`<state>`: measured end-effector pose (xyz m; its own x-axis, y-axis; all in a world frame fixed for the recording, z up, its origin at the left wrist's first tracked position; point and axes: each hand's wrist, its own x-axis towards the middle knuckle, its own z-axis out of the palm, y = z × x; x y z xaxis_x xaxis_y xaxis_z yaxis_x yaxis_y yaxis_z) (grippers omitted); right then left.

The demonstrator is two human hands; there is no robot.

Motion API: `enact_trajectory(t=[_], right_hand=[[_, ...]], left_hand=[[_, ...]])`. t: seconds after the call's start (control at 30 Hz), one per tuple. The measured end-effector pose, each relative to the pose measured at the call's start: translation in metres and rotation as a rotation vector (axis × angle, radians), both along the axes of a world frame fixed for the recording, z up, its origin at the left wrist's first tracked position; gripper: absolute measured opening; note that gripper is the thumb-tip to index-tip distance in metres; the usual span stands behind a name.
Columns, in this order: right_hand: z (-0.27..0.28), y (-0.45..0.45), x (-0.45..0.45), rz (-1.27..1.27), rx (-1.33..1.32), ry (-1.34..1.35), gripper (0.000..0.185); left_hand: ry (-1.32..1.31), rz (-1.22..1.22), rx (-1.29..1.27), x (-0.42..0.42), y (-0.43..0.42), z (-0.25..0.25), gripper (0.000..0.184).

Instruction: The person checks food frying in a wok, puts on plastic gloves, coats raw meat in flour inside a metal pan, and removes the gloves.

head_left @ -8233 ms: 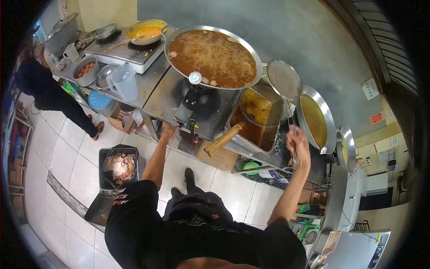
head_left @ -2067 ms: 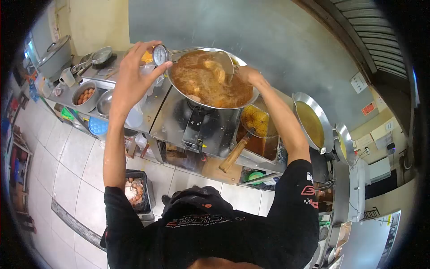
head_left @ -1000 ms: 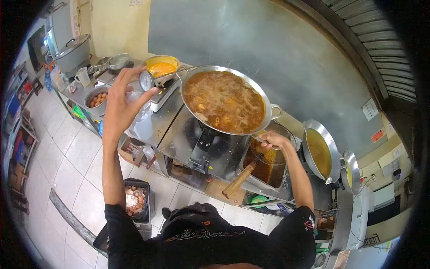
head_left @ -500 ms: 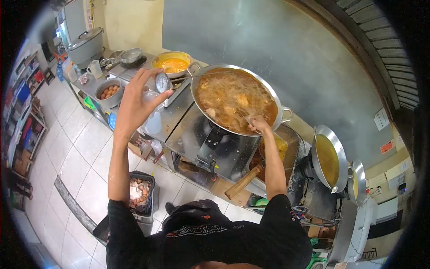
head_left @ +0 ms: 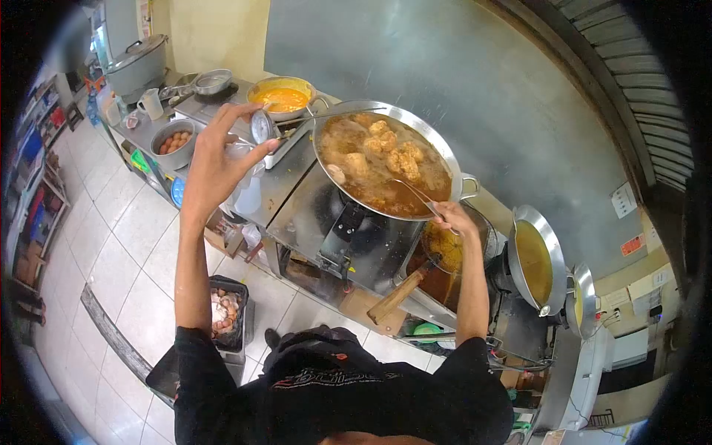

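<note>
Head: more food [head_left: 404, 160] newly afloat, thermometer [head_left: 262, 127] in left fingers [head_left: 234, 113], utensil [head_left: 424, 196] in right fingers [head_left: 446, 215].

Head-worn view, facing forward, tilted down

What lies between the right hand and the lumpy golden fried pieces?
Head view: a slim silver metal utensil runs from the right hand into brown oil.

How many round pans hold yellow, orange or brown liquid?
4: the large wok of brown liquid, where the right hand's utensil dips; an orange-filled pan beyond the left hand; a yellow-filled wok to the right; and another wok, partly hidden, beyond it. Others may be hidden.
</note>
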<state>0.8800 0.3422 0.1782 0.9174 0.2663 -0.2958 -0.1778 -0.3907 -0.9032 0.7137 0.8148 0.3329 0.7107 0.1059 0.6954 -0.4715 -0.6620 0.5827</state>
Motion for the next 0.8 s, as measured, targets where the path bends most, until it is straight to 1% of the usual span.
enact_trajectory(t=[0.1, 0.17, 0.2, 0.27, 0.33, 0.4, 0.43, 0.47, 0.5, 0.57, 0.63, 0.7, 0.77, 0.8], right_hand=[[0.039, -0.010, -0.019, 0.012, -0.137, 0.109, 0.025], [0.059, -0.030, -0.016, 0.045, -0.300, 0.165, 0.026], [0.065, -0.040, -0.010, 0.065, -0.248, 0.232, 0.026], [0.081, -0.044, 0.003, 0.125, -0.406, 0.199, 0.024], [0.100, -0.049, 0.018, 0.190, -0.501, 0.219, 0.021], [0.135, -0.022, 0.023, 0.360, -0.826, 0.129, 0.018], [0.122, -0.027, 0.054, 0.375, -0.891, 0.132, 0.018], [0.116, -0.024, 0.071, 0.360, -0.876, 0.164, 0.016], [0.110, -0.020, 0.087, 0.344, -0.861, 0.196, 0.015], [0.129, 0.018, 0.083, 0.279, -0.767, 0.242, 0.013], [0.156, 0.034, 0.085, 0.202, -0.886, 0.403, 0.012], [0.168, 0.028, 0.083, 0.213, -0.889, 0.399, 0.016], [0.183, 0.031, 0.071, 0.236, -1.037, 0.288, 0.022], [0.192, 0.031, 0.066, 0.224, -1.049, 0.256, 0.022]], left_hand=[[0.002, -0.003, 0.013, -0.001, 0.009, -0.001, 0.046], [0.007, -0.004, 0.006, -0.001, 0.011, -0.002, 0.046], [0.001, -0.001, -0.003, -0.002, 0.011, -0.002, 0.046], [0.011, -0.030, 0.001, -0.002, 0.008, 0.001, 0.046], [0.017, -0.054, -0.005, -0.002, 0.005, 0.003, 0.047], [-0.018, -0.093, -0.006, 0.007, 0.003, 0.001, 0.047], [-0.041, -0.135, 0.003, 0.011, 0.000, -0.002, 0.046], [-0.028, -0.162, 0.016, 0.014, -0.007, -0.004, 0.046], [-0.078, -0.136, 0.045, 0.019, -0.016, -0.002, 0.046], [-0.147, -0.126, 0.078, 0.021, -0.030, 0.006, 0.046], [-0.041, -0.205, 0.031, 0.010, -0.039, 0.012, 0.044], [-0.042, -0.221, 0.036, 0.004, -0.038, 0.013, 0.044], [-0.084, -0.175, 0.105, 0.003, -0.030, 0.014, 0.044], [-0.117, -0.166, 0.100, 0.002, -0.026, 0.016, 0.044]])
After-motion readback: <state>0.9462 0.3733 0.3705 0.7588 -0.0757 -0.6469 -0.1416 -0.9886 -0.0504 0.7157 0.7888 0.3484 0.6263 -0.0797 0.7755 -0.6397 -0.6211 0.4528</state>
